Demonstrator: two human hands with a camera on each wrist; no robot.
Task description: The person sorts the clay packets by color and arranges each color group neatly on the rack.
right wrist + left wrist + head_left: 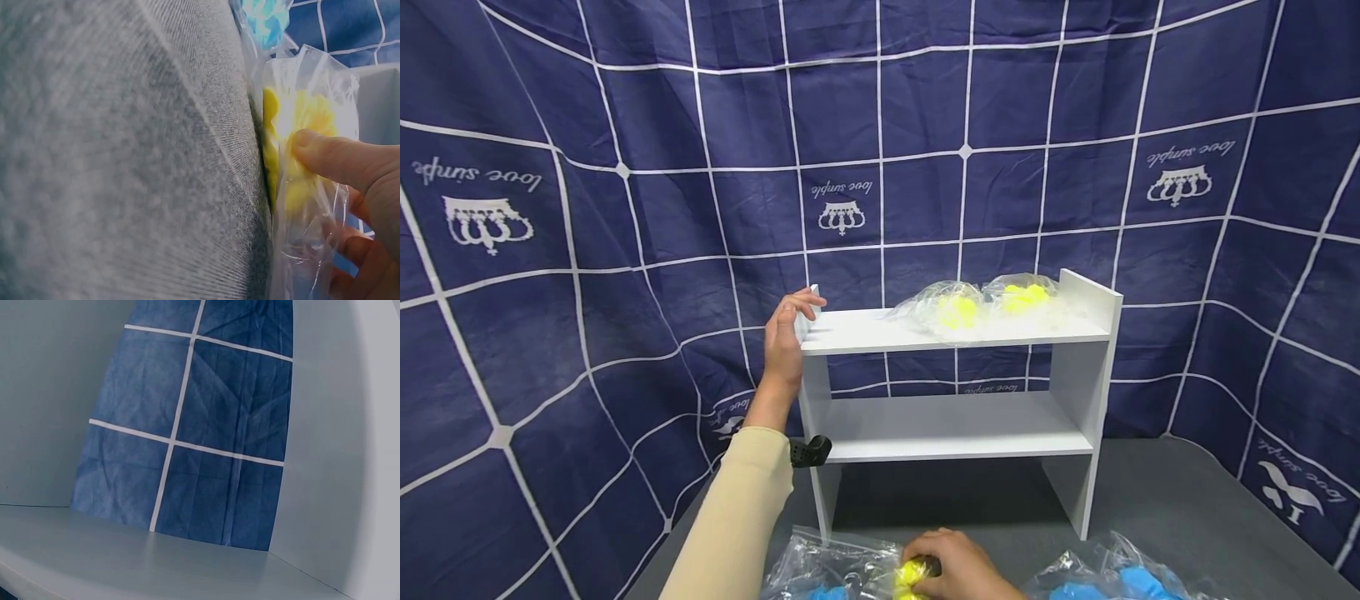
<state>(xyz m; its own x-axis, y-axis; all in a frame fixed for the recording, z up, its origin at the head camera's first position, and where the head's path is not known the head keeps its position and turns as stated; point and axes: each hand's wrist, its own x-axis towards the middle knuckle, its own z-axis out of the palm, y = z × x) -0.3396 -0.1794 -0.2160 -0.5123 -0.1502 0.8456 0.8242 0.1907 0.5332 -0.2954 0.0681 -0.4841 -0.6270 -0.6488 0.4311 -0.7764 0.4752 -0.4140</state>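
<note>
My left hand (pixel 785 346) holds the top of the left side panel of a small white two-tier shelf (pixel 955 425), its fingers over the panel's edge. The left wrist view shows the shelf's inside, with its lower board (pixel 187 562), and not the hand. Low at the front, my right hand (pixel 962 568) pinches a clear plastic bag of yellow pieces (pixel 910 577). In the right wrist view the thumb (pixel 319 150) presses on the bag's face, with more fingers on its other side. What the yellow pieces are, I cannot tell.
Two clear bags with yellow contents (pixel 957 312) lie on the shelf's top board. Clear bags with blue contents sit at the front, one at left (pixel 827 592) and more at right (pixel 1138 581). A dark blue gridded curtain (pixel 925 100) hangs behind. Grey ribbed fabric (pixel 137 156) fills the right wrist view's left.
</note>
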